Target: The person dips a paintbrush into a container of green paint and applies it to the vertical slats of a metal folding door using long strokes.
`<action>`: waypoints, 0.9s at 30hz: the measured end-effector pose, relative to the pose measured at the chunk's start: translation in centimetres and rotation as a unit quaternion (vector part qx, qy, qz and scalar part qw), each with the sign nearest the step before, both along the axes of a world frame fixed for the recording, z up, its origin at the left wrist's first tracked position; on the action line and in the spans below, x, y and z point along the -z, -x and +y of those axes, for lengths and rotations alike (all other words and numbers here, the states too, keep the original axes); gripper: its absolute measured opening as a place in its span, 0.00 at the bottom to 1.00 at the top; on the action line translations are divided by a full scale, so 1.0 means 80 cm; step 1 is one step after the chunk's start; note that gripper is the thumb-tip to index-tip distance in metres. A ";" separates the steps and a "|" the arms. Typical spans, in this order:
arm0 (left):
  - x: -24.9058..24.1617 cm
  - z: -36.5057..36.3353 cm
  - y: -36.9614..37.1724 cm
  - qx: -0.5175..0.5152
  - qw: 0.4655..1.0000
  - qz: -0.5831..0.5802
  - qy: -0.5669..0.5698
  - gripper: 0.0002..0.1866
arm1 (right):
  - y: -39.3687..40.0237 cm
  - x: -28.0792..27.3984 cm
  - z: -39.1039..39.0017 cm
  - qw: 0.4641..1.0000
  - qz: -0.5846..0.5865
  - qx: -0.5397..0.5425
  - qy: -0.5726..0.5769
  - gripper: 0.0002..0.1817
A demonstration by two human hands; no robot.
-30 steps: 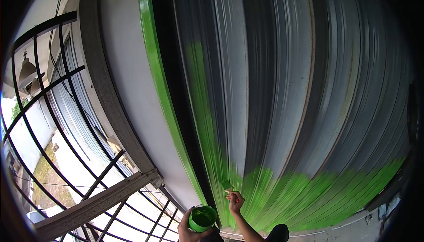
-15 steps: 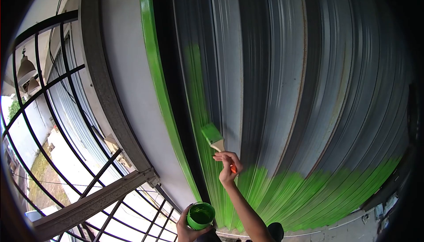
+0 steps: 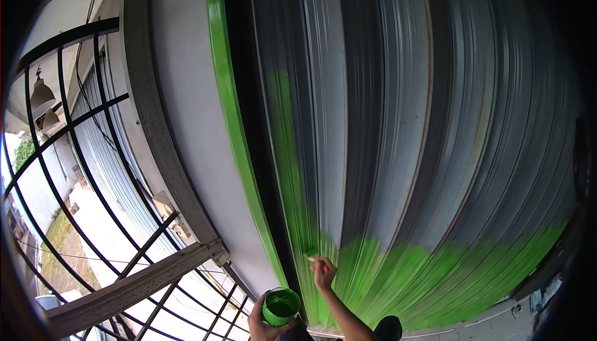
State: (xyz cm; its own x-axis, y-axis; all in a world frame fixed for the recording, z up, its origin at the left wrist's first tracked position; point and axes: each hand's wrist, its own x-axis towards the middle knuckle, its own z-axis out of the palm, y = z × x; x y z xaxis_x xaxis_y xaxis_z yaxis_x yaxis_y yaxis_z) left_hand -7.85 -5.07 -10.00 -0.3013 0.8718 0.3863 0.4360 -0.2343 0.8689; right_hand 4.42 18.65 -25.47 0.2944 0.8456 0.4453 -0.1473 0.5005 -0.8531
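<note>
My right hand point(image 3: 324, 272) is closed round the handle of a paintbrush point(image 3: 313, 256). Its green bristles touch the left folds of a grey corrugated metal shutter point(image 3: 398, 123), low down where the paint is green. At the bottom, my left hand point(image 3: 261, 321) grips a small tub of green paint point(image 3: 281, 307) from its left side, opening upward. Green paint point(image 3: 385, 285) covers the shutter's lower band, and a narrow green strip point(image 3: 284, 123) runs higher along its left part. Above and to the right the metal is bare grey.
A bright green frame strip point(image 3: 233, 104) and a pale wall point(image 3: 186, 79) border the shutter on the left. Further left stand a black metal grille point(image 3: 71, 123) and a grey beam point(image 3: 137, 279), with a yard beyond. A dark shoe point(image 3: 388, 328) shows at the bottom.
My right hand has drawn the brush down along the left fold, and fresh green lies where the grey showed beside it. The tub has stayed in my left hand.
</note>
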 end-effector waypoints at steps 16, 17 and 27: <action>-0.012 0.003 -0.010 0.031 0.999 -0.034 -0.009 0.49 | -0.006 -0.188 0.005 0.977 0.076 -0.003 -0.200 0.08; -0.014 0.001 -0.011 0.035 0.998 -0.043 -0.012 0.49 | -0.010 -0.146 -0.001 0.979 0.075 -0.010 -0.189 0.08; -0.011 -0.004 0.002 0.014 1.000 -0.022 0.007 0.50 | -0.019 -0.161 0.038 1.000 -0.002 0.023 -0.003 0.08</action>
State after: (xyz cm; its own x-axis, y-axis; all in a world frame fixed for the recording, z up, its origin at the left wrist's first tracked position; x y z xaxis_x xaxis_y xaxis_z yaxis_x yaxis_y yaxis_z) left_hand -8.01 -5.37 -9.13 -0.2923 0.8859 0.3602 0.3907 -0.2332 0.8905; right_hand 5.93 21.70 -12.60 0.3315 0.8285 0.4514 -0.1193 0.5114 -0.8510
